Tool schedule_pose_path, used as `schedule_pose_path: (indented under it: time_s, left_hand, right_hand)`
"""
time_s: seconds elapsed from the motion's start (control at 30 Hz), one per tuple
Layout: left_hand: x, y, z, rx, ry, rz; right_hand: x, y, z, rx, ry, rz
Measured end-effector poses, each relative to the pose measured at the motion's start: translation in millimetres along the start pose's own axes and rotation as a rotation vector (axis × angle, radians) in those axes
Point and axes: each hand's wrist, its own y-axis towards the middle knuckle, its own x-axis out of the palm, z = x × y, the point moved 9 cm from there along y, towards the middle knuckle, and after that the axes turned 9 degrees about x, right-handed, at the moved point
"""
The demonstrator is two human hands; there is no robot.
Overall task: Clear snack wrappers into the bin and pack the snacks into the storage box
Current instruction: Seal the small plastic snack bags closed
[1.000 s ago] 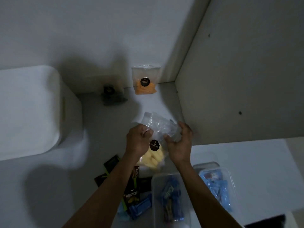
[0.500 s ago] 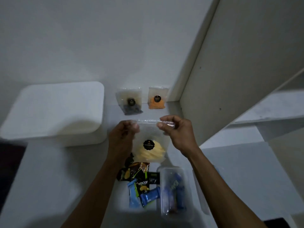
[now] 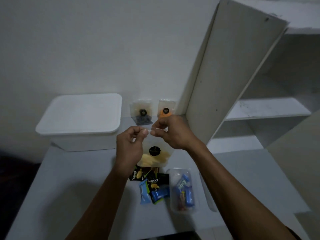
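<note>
So both hands are up over the white tabletop (image 3: 69, 196) holding a clear plastic zip bag with pale yellow snack pieces and a round black sticker (image 3: 155, 153). The left hand (image 3: 129, 148) has its grip pinched on the top edge of the bag, thumb and fingers curled in, and the right hand (image 3: 174, 132) is pinching the same top strip right next to it, so the bag hangs down between them, above the tabletop. Under the bag there's a little pile of snacks: two black Nextar packets (image 3: 152, 179) overlapping, and a couple of small blue wrapped bars (image 3: 152, 193) touching them. Just to the right of that pile sits a small clear plastic container (image 3: 183, 191) with more blue wrapped bars inside, no lid on it. Further back on the left is a big white rectangular storage box with its lid on (image 3: 81, 118). Leaning against the wall at the back are two more clear bags, one with dark pieces (image 3: 141, 110) and one with orange pieces (image 3: 166, 109), side by side; the right hand partly covers the orange one. A white open shelf unit (image 3: 259, 110) stands off to the right.
</note>
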Motion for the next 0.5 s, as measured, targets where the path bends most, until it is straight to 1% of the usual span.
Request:
schedule_pose_path:
  time_s: [0.1, 0.3, 0.43, 0.5]
  left_hand:
    - [-3.6, -5.1, 7.6, -0.007, 0.023, 0.034]
    - [-6.9, -5.8, 22.0, 0.036, 0.07, 0.029]
    - [-5.4, -3.5, 19.1, 0.03, 0.06, 0.024]
    - [-4.6, -3.8, 17.8, 0.027, 0.047, 0.02]
  right_hand:
    - [0.9, -3.9, -8.4, 0.007, -0.034, 0.011]
    - [-1.8, -5.5, -13.5, 0.022, -0.06, 0.051]
    - [-6.1, -5.0, -10.9, 0.029, -0.076, 0.007]
    - [-10.1, -7.2, -8.0, 0.041, -0.102, 0.009]
